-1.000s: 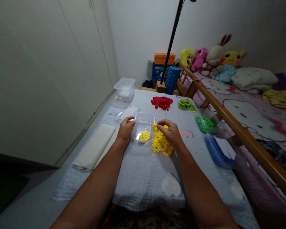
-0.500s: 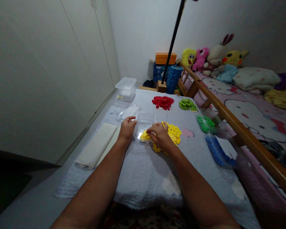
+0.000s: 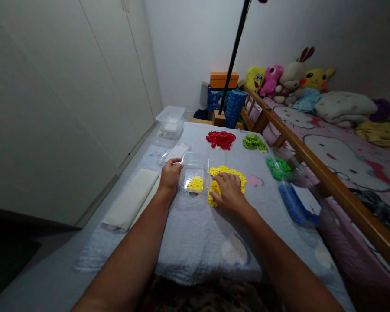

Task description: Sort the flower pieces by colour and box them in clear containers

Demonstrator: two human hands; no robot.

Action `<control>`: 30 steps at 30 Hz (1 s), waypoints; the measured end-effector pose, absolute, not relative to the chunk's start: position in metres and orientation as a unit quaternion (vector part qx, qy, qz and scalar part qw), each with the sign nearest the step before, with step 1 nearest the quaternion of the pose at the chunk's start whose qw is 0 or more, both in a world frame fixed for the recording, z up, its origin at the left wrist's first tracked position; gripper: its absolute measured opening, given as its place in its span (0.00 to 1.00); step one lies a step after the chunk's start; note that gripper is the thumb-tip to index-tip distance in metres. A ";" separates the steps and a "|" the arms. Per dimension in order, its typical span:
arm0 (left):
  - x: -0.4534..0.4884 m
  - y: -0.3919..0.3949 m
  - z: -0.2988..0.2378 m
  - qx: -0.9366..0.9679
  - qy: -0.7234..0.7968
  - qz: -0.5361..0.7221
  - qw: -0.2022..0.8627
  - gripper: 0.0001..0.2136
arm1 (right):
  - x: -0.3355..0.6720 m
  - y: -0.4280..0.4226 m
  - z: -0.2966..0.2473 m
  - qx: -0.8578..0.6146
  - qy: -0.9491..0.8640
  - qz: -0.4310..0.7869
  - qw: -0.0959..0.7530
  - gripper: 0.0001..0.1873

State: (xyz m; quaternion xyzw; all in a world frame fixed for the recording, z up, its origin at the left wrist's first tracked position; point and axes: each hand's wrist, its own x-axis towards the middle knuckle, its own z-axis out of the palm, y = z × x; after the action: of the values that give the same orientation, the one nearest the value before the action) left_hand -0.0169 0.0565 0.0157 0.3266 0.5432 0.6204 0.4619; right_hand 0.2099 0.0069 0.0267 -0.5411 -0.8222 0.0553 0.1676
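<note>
My left hand [image 3: 171,174] grips the left wall of a clear plastic container [image 3: 184,161], thumb and fingers closed on its rim. Inside the container, several yellow snowflake discs [image 3: 195,184] lie at the near right. To the right, a pile of yellow snowflake discs [image 3: 225,170] is spread on the cloth. My right hand [image 3: 228,190] rests over this pile, its fingers curved and apart, with fingertips at the discs on the left side. The palm hides part of the pile.
A clear lid [image 3: 175,151] lies behind the container, and a folded cream cloth [image 3: 131,197] lies left. Red pieces [image 3: 221,139] and light green pieces [image 3: 254,142] sit farther back. At right are containers with green pieces [image 3: 278,168] and blue pieces [image 3: 295,206], beside a wooden bed rail [image 3: 292,147].
My right hand has moved from over the container rightward to the yellow pile, and its fingers have spread. The yellow discs in the container now show uncovered. My left hand keeps its hold.
</note>
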 end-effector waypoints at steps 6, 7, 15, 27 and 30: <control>-0.016 0.056 0.016 0.316 0.545 0.620 0.468 0.21 | 0.205 -0.020 0.014 -0.523 -0.842 0.027 0.125 0.26; -0.016 0.056 0.015 0.315 0.545 0.621 0.468 0.21 | 0.207 -0.019 0.012 -0.521 -0.844 0.022 0.123 0.24; -0.017 0.056 0.014 0.318 0.544 0.622 0.465 0.21 | 0.226 0.016 0.001 -0.508 -0.846 -0.008 0.163 0.26; -0.017 0.056 0.015 0.322 0.546 0.619 0.464 0.21 | 0.240 0.029 -0.001 -0.509 -0.822 -0.015 0.254 0.07; -0.018 0.057 0.013 0.327 0.546 0.618 0.463 0.21 | 0.241 0.027 0.002 -0.522 -0.815 -0.027 0.251 0.12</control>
State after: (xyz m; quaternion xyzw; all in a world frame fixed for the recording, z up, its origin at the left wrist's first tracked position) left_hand -0.0177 0.0573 0.0133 0.3267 0.5455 0.6177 0.4626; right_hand 0.2406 0.0270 0.0023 -0.5219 -0.8147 -0.0273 0.2514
